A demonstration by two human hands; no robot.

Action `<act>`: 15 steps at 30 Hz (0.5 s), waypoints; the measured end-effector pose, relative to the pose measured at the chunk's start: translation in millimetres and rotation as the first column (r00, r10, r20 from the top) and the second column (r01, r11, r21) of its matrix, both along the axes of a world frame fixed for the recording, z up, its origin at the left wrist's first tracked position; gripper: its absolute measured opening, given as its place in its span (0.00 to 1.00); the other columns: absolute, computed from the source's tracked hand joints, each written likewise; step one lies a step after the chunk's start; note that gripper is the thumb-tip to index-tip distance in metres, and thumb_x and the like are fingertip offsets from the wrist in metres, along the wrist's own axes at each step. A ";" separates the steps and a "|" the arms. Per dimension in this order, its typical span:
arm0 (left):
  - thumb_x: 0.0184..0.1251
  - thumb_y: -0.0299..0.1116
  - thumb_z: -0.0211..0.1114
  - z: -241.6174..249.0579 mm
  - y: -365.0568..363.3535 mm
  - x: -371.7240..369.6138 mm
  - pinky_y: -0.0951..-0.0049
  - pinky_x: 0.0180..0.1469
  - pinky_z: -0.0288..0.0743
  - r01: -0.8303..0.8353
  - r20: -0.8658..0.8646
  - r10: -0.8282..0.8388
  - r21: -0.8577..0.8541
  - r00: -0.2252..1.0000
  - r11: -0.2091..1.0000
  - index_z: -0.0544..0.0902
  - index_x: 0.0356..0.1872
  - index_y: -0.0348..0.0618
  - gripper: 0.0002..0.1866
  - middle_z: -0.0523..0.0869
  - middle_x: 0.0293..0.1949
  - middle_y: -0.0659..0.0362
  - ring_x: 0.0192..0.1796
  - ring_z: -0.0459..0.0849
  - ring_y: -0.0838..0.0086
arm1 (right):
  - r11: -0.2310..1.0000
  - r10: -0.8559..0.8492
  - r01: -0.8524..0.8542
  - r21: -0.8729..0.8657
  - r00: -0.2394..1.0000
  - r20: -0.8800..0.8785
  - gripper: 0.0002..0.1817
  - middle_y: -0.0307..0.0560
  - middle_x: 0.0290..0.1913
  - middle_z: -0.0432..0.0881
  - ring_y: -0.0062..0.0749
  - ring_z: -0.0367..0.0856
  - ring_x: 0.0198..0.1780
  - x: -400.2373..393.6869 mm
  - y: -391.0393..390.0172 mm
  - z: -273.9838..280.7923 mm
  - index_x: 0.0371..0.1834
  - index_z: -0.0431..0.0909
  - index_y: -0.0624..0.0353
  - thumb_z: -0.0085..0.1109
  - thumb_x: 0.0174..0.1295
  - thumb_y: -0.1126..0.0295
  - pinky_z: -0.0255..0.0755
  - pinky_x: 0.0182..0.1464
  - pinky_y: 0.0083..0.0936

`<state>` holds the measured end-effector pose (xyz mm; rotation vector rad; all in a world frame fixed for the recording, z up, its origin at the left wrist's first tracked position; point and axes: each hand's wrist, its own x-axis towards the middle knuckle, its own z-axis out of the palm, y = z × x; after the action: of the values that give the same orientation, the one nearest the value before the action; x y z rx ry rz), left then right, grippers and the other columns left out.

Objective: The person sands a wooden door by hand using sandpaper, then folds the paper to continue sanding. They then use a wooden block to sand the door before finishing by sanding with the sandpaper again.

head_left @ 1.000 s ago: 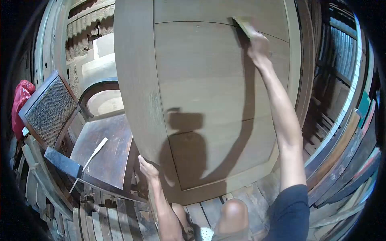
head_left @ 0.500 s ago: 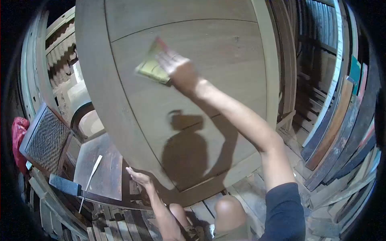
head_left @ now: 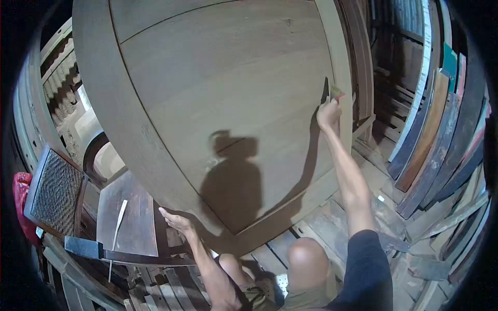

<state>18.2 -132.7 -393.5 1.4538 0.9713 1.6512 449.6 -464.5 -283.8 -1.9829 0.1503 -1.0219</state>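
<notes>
A large wooden panel (head_left: pixel 228 78) with grooved frame lines fills the middle of the view, my shadow falling on its lower part. My right hand (head_left: pixel 329 115) is closed on a folded yellow sheet (head_left: pixel 337 93) with a red edge, at the panel's right-hand frame strip. Most of the sheet is hidden by the fingers or seen edge-on. Low on the left, my left hand (head_left: pixel 178 222) is held with its fingers stretched out beside the panel's lower left edge. It holds nothing.
A wooden chair (head_left: pixel 127 217) with a woven back stands at left, a thin pale stick (head_left: pixel 120 220) lying across its seat. A red bag (head_left: pixel 22 199) hangs behind it. Long boards (head_left: pixel 423 140) lean at right. Slatted planks make up the floor.
My right hand has swept from the panel's upper left across to its right edge, carrying the yellow sheet. My left hand stays near the lower left edge. The view has shifted slightly.
</notes>
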 end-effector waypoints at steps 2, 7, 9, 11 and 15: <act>0.82 0.45 0.37 4.2 -5.3 -2.3 0.53 0.77 0.58 -0.035 -0.085 0.037 0.023 0.996 0.999 0.63 0.71 0.20 0.33 0.67 0.71 0.30 0.75 0.66 0.44 | 0.994 -0.105 0.103 0.019 0.988 0.114 0.12 0.70 0.31 0.84 0.62 0.86 0.37 22.6 29.9 9.5 0.35 0.85 0.71 0.61 0.68 0.69 0.76 0.43 0.53; 0.84 0.51 0.33 -2.4 4.7 -4.9 0.57 0.78 0.55 0.083 0.044 -0.083 -0.003 0.996 0.997 0.63 0.71 0.18 0.38 0.65 0.73 0.33 0.76 0.64 0.49 | 0.601 0.684 -0.215 -0.770 0.636 0.357 0.21 0.60 0.40 0.87 0.47 0.88 0.38 -165.3 133.3 130.2 0.52 0.83 0.68 0.57 0.52 0.79 0.81 0.38 0.39; 0.84 0.51 0.34 -7.6 2.6 -5.2 0.57 0.76 0.59 0.030 -0.043 -0.028 0.048 0.999 0.998 0.64 0.70 0.18 0.37 0.67 0.72 0.33 0.74 0.67 0.48 | 0.604 0.775 0.038 -0.796 0.204 0.598 0.26 0.57 0.61 0.83 0.47 0.86 0.56 -186.4 202.6 113.8 0.62 0.77 0.67 0.58 0.57 0.73 0.84 0.55 0.31; 0.84 0.51 0.34 -34.5 21.3 -8.8 0.57 0.74 0.63 -0.001 -0.157 0.044 0.264 0.987 0.965 0.65 0.70 0.19 0.37 0.69 0.71 0.34 0.71 0.71 0.48 | 0.582 0.805 -0.040 -0.812 0.171 0.568 0.26 0.57 0.62 0.82 0.48 0.84 0.60 -205.7 215.4 103.3 0.62 0.78 0.66 0.59 0.57 0.75 0.82 0.60 0.34; 0.84 0.53 0.35 -5.3 3.1 -9.7 0.59 0.71 0.66 0.132 0.025 -0.135 0.084 0.991 0.988 0.69 0.66 0.17 0.38 0.74 0.67 0.34 0.68 0.75 0.51 | 0.689 0.708 -0.185 -0.701 0.379 0.596 0.24 0.56 0.48 0.88 0.44 0.89 0.49 -151.5 140.7 109.3 0.58 0.82 0.61 0.62 0.55 0.78 0.85 0.47 0.36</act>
<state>8.4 -129.6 -398.8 1.5093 0.7794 1.6273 298.0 -323.8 -174.5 -1.5222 -1.3503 -1.6052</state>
